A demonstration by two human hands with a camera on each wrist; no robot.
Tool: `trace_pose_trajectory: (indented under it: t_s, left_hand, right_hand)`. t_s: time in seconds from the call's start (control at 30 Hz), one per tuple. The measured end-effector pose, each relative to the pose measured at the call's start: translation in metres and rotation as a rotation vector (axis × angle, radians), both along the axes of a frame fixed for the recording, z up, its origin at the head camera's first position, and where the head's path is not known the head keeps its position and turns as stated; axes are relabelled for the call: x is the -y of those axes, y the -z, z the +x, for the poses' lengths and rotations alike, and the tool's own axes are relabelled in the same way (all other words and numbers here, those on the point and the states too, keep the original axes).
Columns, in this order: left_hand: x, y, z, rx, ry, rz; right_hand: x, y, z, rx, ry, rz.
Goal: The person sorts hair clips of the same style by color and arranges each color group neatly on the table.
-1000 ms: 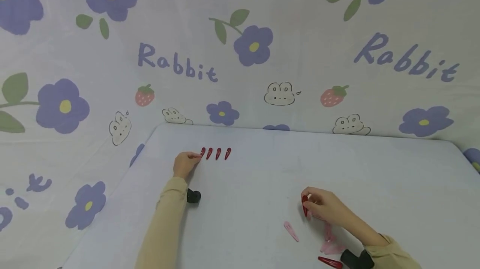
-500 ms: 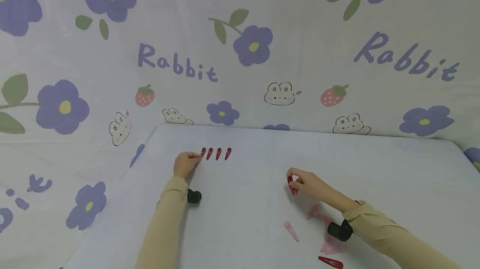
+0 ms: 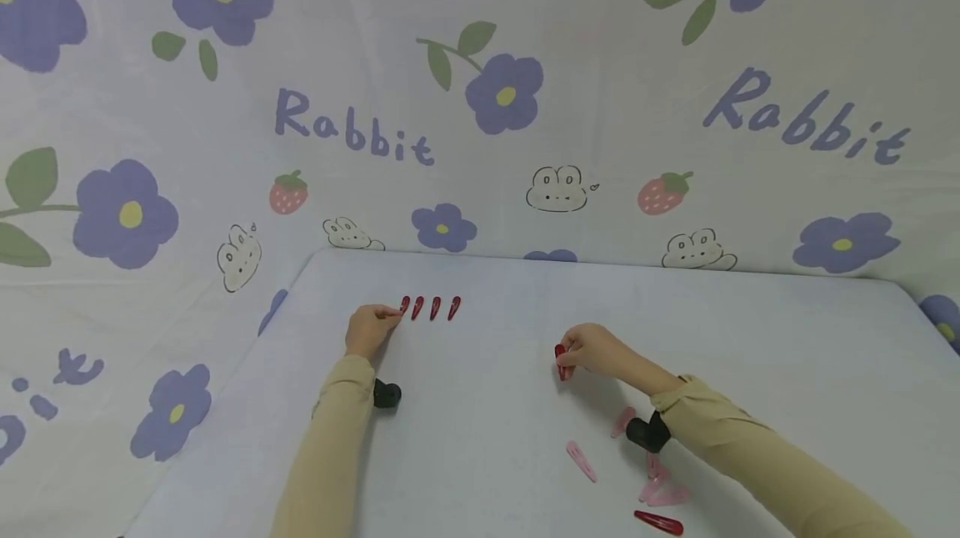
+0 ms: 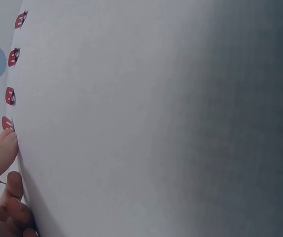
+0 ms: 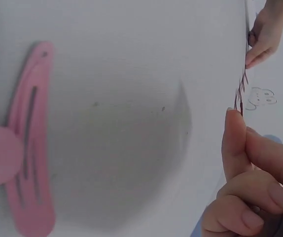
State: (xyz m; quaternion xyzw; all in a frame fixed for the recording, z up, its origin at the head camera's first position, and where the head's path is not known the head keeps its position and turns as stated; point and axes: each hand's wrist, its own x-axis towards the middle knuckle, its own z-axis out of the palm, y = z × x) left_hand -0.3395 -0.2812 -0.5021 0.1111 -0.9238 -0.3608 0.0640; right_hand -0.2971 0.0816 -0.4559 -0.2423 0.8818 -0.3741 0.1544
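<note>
Several red snap hair clips stand in a slanted row at the back left of the white table. My left hand (image 3: 367,331) has thumb and fingertips together on the lower end of the leftmost red hair clip (image 3: 405,303), which also shows at the thumb tip as a red clip (image 4: 7,122) in the left wrist view. Near the middle of the table, my right hand (image 3: 595,349) pinches another red hair clip (image 3: 560,363) upright between thumb and fingers, raised above the surface. In the right wrist view my fingers (image 5: 233,140) mostly hide that clip.
A single pink hair clip (image 3: 581,461) lies in front of my right hand. Several pink clips (image 3: 660,488) lie heaped below the right forearm, partly covered by its black wrist camera (image 3: 648,433). Another red clip (image 3: 658,522) lies near the front. Patterned cloth hangs behind the table.
My right hand has moved left and farther back with the red hair clip, away from the pink clips. The left hand has stayed at the end of the row.
</note>
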Motion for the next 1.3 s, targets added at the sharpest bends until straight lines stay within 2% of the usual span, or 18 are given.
trace_pose_trajectory:
  t_s: [0.37, 0.7, 0.83, 0.97, 1.17, 1.3]
  left_hand:
    - [-0.001, -0.001, 0.000, -0.006, 0.012, 0.000]
    - [-0.002, -0.004, 0.001, 0.000, 0.003, -0.007]
    - [-0.001, -0.006, 0.001, -0.007, 0.001, -0.014]
    - [0.000, -0.004, 0.001, -0.017, 0.007, -0.015]
    - [0.002, 0.002, 0.002, -0.017, 0.010, 0.007]
    - [0.001, 0.003, 0.002, -0.024, 0.012, 0.018]
  right_hand:
    - [0.021, 0.003, -0.007, -0.036, 0.047, -0.052]
    - [0.045, -0.001, -0.014, -0.022, 0.111, -0.101]
    - [0.050, 0.003, -0.019, -0.025, 0.146, -0.122]
    - [0.053, 0.007, -0.026, 0.016, 0.181, -0.129]
    - [0.058, 0.014, -0.035, 0.148, 0.250, -0.119]
    - [0.065, 0.021, -0.039, 0.151, 0.267, -0.107]
